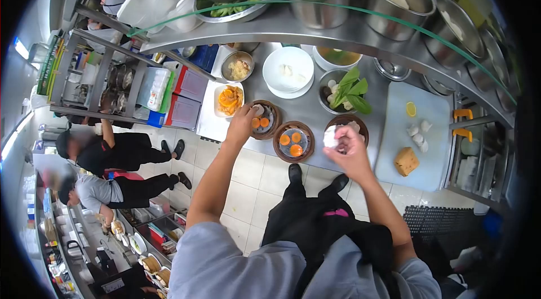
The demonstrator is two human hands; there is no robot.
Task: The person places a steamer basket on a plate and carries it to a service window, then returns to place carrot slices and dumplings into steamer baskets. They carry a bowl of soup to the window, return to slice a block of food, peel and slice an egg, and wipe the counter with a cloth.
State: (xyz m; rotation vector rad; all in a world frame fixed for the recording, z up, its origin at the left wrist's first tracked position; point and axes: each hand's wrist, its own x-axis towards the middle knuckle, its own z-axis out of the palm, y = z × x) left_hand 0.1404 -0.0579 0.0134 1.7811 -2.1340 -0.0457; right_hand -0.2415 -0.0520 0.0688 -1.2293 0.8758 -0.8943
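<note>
My left hand (pixel 242 125) pinches a small pale dumpling (pixel 258 110) at the rim of the left bamboo steamer (pixel 275 130), where orange carrot-like slices (pixel 260 123) lie on a perforated liner. Closed around something white and blurred, probably a dumpling (pixel 331 136), my right hand (pixel 352 152) is over the front of the right steamer (pixel 364 124), hiding much of its inside. Between the hands stands the middle steamer (pixel 293 159), holding three orange slices (pixel 296 151). White dumplings (pixel 417 135) lie on the pale cutting board (pixel 394 147) at right.
Behind the steamers are a white bowl (pixel 288 68), a bowl of leafy greens (pixel 344 94), a bowl of chopped garlic-like bits (pixel 237 67) and an orange-filled dish (pixel 228 100). A steel shelf (pixel 242 37) with pots overhangs the back. Two people (pixel 107 152) stand at left.
</note>
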